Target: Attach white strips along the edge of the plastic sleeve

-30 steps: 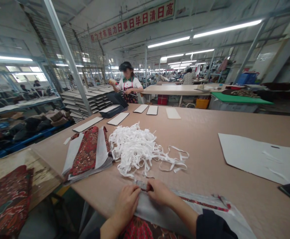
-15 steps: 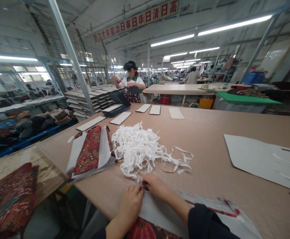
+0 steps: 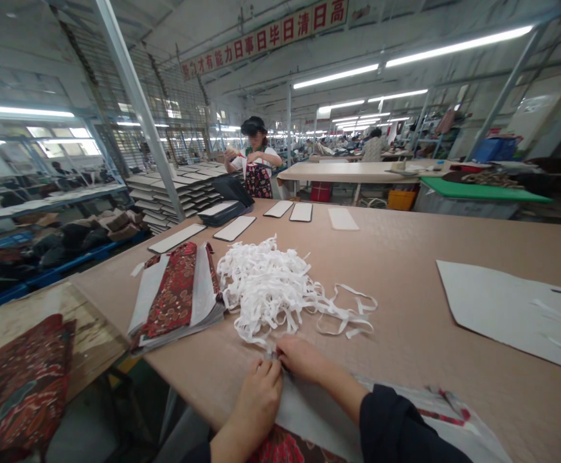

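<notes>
At the table's near edge, my left hand (image 3: pixel 259 392) and my right hand (image 3: pixel 302 360) meet at the far left corner of a fabric piece (image 3: pixel 306 411). Its pale grey lining faces up, and red-brown print shows along the near side. The fingers of both hands are bent and pinched together on this corner; the fingertips are partly hidden. Just beyond my hands lies a tangled pile of white fabric tapes (image 3: pixel 265 283), with loose ends trailing right. A stack of folded printed fabric pieces (image 3: pixel 171 289) lies left of the pile.
White panels with dark edges (image 3: pixel 234 228) lie toward the back of the brown table (image 3: pixel 391 276). A large pale board (image 3: pixel 506 302) is at the right. Across the table stands a co-worker (image 3: pixel 256 157). More printed fabric (image 3: pixel 20 386) covers a wooden table at left.
My hands stay at the fabric corner with only a slight shift. The co-worker's hands have come closer together, and the dark panel held before no longer shows.
</notes>
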A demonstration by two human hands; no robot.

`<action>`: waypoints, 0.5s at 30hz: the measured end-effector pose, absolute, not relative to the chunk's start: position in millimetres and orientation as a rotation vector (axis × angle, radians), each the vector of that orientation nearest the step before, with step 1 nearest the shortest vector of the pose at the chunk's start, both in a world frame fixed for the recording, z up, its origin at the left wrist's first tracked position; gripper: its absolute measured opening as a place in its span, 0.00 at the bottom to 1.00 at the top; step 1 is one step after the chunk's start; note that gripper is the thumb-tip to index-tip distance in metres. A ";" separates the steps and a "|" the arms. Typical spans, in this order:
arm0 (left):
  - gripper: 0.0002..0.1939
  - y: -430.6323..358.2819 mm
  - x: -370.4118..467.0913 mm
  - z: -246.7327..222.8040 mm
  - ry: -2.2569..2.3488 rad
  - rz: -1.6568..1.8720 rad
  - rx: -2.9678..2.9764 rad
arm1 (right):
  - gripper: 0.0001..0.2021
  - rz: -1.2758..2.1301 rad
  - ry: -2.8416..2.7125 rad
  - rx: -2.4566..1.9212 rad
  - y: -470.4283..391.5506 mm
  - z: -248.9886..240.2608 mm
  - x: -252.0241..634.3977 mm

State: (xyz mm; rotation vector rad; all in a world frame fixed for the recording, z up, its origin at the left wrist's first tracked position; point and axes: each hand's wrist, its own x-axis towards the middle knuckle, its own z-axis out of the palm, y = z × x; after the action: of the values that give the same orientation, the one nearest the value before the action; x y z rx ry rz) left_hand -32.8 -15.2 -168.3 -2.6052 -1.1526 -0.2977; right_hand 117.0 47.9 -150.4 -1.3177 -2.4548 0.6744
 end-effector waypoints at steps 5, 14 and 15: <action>0.14 -11.6 -33.0 -164.0 -1.069 -0.282 -2.632 | 0.11 0.685 -2.467 -1.375 50.9 -153.1 115.2; 0.08 -2.7 -32.4 -172.0 -1.128 -0.361 -2.671 | 0.07 0.649 -2.393 -1.562 48.6 -152.2 112.8; 0.08 -2.1 -33.3 -173.2 -1.147 -0.390 -2.676 | 0.08 0.634 -2.379 -1.564 44.2 -150.2 113.9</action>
State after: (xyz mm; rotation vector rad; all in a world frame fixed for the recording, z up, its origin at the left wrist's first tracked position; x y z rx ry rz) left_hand -33.3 -2.1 -173.2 -2.6761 -1.1469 -0.3900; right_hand 113.9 44.2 -150.2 -1.5643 -2.3786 0.6339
